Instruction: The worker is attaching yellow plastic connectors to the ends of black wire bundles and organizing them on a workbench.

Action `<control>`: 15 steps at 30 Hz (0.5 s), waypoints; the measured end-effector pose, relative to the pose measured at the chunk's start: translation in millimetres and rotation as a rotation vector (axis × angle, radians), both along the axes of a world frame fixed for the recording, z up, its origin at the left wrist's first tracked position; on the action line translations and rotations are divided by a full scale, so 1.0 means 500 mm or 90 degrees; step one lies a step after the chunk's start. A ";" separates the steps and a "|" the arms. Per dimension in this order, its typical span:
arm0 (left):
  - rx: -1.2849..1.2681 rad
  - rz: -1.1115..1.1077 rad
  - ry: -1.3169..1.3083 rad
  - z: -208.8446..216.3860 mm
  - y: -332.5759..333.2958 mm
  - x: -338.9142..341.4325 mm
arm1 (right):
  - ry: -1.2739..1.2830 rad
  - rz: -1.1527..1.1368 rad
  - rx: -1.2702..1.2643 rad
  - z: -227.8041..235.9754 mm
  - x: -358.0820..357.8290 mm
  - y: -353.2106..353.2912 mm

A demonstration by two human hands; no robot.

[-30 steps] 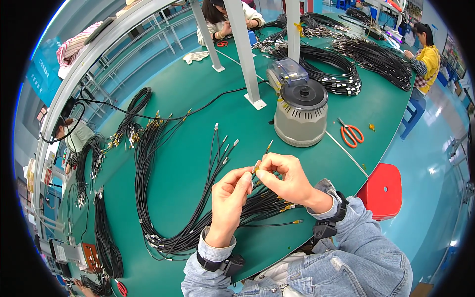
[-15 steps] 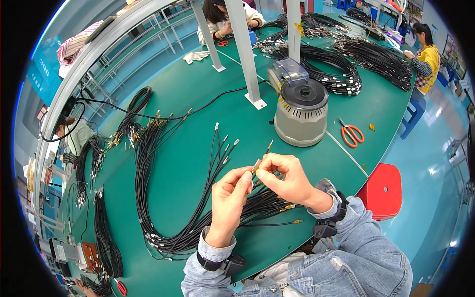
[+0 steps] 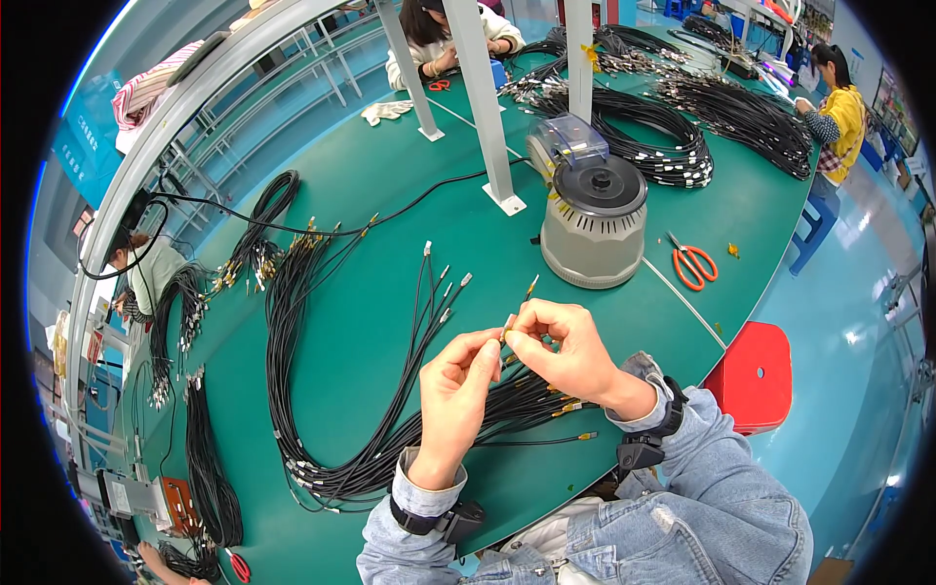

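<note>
— Above the green tabletop [image 3: 458,234], in the head view: holding what?

— Holding a small pale-and-brown piece [image 3: 508,323], pinched between thumb and finger of the left hand [image 3: 453,380], right where both hands meet. Partly covered by fingertips, so hard to name more exactly.

— And with the right hand [image 3: 565,346]? Apart or together?

— Together, thumb against forefinger, touching the left fingertips at the same piece. Just above those right fingers, look for a thin cable end [image 3: 530,288] with a yellowish tip, poking up at a slant. Cannot tell how far down it is gripped.

— Below the grip?

— Covered with a bundle of black cables [image 3: 283,380], passing beneath the left wrist, then curving round to the left of the grip and away from the body. Nearer, beyond the left fingers, find several loose cable ends [image 3: 427,250] with pale tips.

— Beyond the grip, and to its right?

— Straight beyond, see a squat grey machine [image 3: 593,234] with a round black lid. Farther right, see orange-handled scissors [image 3: 698,261], lying near a small yellow scrap [image 3: 733,251]. Right of the grip, past the table edge, see a red stool [image 3: 756,380].
</note>
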State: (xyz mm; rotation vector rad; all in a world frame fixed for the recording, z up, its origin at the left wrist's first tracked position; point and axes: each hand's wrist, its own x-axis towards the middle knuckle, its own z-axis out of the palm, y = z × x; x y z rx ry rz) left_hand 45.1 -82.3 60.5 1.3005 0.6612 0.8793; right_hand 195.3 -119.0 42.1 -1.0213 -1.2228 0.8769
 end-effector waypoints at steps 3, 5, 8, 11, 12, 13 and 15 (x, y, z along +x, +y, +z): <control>0.153 0.076 0.066 0.002 -0.011 0.013 | -0.001 0.008 -0.007 -0.002 0.002 0.000; 0.168 0.082 0.060 -0.004 -0.005 0.011 | -0.009 0.035 -0.007 -0.003 0.006 0.002; 0.198 0.097 0.049 -0.005 0.003 0.002 | -0.014 0.047 -0.017 0.007 0.004 0.000; 0.026 0.086 0.018 0.004 0.004 -0.007 | -0.011 0.045 -0.001 0.004 0.000 0.002; 0.026 0.087 0.018 0.004 0.006 -0.009 | -0.006 0.036 0.021 0.002 -0.002 0.004; -0.010 0.078 0.011 0.005 0.008 -0.010 | -0.001 0.026 0.042 0.002 -0.003 0.005; -0.083 0.059 -0.002 0.007 0.009 -0.012 | 0.003 0.032 0.039 0.001 -0.004 0.004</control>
